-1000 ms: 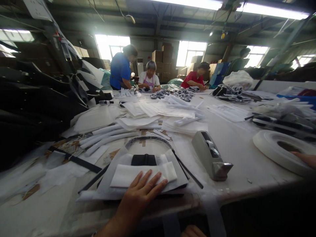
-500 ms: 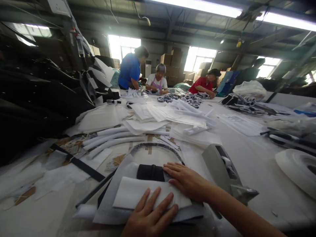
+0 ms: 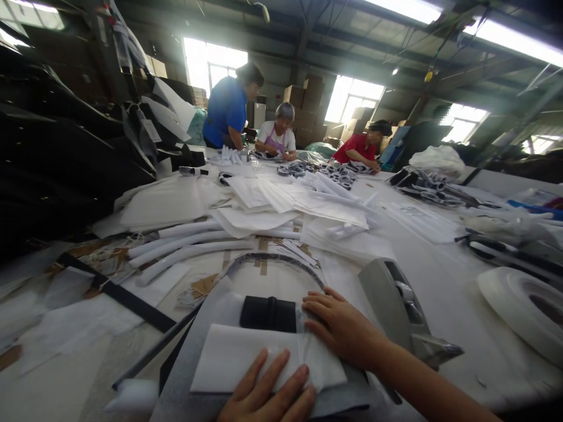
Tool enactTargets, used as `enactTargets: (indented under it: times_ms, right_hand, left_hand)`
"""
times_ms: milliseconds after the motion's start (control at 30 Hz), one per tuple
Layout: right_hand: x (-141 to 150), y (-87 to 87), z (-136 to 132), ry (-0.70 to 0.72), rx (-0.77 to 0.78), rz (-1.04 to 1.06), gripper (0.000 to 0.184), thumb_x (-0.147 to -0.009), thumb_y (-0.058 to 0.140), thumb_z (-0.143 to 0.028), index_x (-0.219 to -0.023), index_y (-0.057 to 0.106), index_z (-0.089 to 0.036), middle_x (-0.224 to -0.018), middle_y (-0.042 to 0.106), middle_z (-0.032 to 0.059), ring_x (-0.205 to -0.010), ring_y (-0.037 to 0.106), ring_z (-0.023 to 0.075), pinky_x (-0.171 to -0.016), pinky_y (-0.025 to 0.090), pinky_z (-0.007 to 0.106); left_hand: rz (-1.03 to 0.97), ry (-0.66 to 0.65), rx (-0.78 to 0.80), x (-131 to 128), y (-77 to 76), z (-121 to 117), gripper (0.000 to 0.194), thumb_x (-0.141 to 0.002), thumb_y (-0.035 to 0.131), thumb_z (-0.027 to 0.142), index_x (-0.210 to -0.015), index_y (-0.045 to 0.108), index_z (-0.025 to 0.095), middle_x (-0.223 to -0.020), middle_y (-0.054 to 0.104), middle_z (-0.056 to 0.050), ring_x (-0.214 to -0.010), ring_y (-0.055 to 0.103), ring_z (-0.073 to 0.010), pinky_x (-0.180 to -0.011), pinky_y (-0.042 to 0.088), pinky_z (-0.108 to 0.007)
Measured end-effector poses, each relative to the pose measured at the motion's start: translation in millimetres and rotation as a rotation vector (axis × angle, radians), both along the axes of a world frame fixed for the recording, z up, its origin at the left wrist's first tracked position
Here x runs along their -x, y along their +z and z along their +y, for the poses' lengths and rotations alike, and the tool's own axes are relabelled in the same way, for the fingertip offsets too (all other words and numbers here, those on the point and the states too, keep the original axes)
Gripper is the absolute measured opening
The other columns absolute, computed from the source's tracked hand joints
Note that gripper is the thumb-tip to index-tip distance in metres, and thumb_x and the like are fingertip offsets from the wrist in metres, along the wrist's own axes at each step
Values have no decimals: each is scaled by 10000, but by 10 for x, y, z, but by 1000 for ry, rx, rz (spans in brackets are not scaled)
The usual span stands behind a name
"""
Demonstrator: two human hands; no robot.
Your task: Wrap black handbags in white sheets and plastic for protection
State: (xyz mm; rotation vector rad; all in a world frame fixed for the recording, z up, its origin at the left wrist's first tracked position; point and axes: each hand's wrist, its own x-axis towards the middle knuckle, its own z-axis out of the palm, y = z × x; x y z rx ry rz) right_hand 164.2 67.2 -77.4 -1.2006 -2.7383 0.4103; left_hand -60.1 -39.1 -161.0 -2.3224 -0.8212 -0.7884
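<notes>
My left hand (image 3: 268, 390) lies flat, fingers spread, on a folded white foam sheet (image 3: 229, 357). My right hand (image 3: 338, 328) rests with outstretched fingers at that sheet's right end, beside a black flap (image 3: 257, 313) with a raised band down its middle. Sheet and flap lie over thin whitish paper (image 3: 187, 360) on a dark item that looks like a handbag. Its curved handle (image 3: 268, 256), covered in clear wrap, arches away from me. Just right of my right hand stands a grey tape dispenser (image 3: 387, 293).
A big white roll (image 3: 512, 305) lies at the right edge. White sheets (image 3: 290, 202) and white foam tubes (image 3: 189, 249) spread across the table beyond. Black material (image 3: 65, 158) is heaped at left. Several people work at the far side, one in a blue shirt (image 3: 226, 111).
My right hand has come from the white roll to the foam sheet's right end and lies flat there. My left hand stays on the sheet. The camera view has shifted.
</notes>
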Motion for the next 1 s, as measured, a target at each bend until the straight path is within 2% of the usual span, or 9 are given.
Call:
enactTargets:
  times_ms: [100, 200, 400, 567, 700, 800, 900, 1000]
  right_hand:
    - [35, 0, -8, 38, 0, 19, 410, -989, 491, -220, -1397, 524, -201, -1410, 588, 89, -1337, 504, 216, -1223, 189, 467]
    - [52, -12, -14, 99, 76, -30, 422, -1018, 447, -252, -1431, 499, -185, -1453, 542, 97, -1360, 482, 222, -1209, 232, 466]
    - [1, 7, -4, 82, 70, -111, 357, -1023, 434, -276, -1333, 596, -200, -1343, 640, 107, -1324, 521, 271, -1175, 227, 580]
    - [-21, -22, 65, 105, -10, -73, 254, -1002, 471, -252, -1135, 686, -227, -1166, 732, 66, -1253, 580, 247, -1176, 220, 558]
    - [-81, 35, 69, 112, -2, -53, 254, -998, 485, -234, -1178, 664, -244, -1222, 710, 46, -1245, 588, 223, -1174, 255, 521]
    - [-179, 149, -180, 114, -57, 77, 267, -996, 487, -182, -1187, 657, -258, -1229, 707, 31, -1221, 606, 186, -1175, 289, 462]
    - [-280, 205, -698, 53, -248, 303, 248, -984, 528, -163, -1208, 628, -200, -1142, 731, 71, -1079, 669, 159, -1032, 467, 326]
    - [-348, 49, -1266, 95, -429, 355, 174, -976, 557, -167, -1123, 649, -157, -968, 768, 54, -886, 705, 140, -844, 549, 226]
  left_hand:
    - [24, -8, -5, -5, 60, 10, 323, -1018, 503, 297, -1317, 620, 316, -1383, 603, 71, -1183, 645, -220, -1220, 165, -541]
    - [33, 1, -1, -2, 96, 12, 344, -1044, 429, 267, -1340, 602, 295, -1361, 623, 68, -1167, 654, -208, -1222, 152, -530]
    - [32, -3, 9, 30, 69, 9, 364, -1057, 377, 272, -1349, 592, 302, -1405, 584, 83, -1201, 630, -188, -1236, 164, -490]
    - [-58, -48, 14, 17, 119, 42, 329, -1045, 421, 251, -1231, 679, 334, -1311, 652, 122, -1157, 655, -163, -1246, 166, -463]
    - [-78, -75, 34, 7, 189, 43, 345, -1053, 393, 248, -1198, 696, 327, -1268, 681, 120, -1161, 651, -150, -1251, 164, -441]
    - [-103, -63, 62, 2, 228, 19, 358, -1057, 375, 208, -1254, 661, 293, -1270, 686, 95, -1177, 639, -135, -1252, 172, -416]
    - [-124, -50, 120, -16, 236, -14, 357, -1054, 381, 179, -1284, 638, 271, -1293, 674, 87, -1205, 620, -134, -1254, 168, -401]
    - [-150, -43, 169, -45, 196, -44, 362, -1055, 377, 177, -1304, 623, 268, -1314, 662, 71, -1239, 599, -146, -1249, 191, -393]
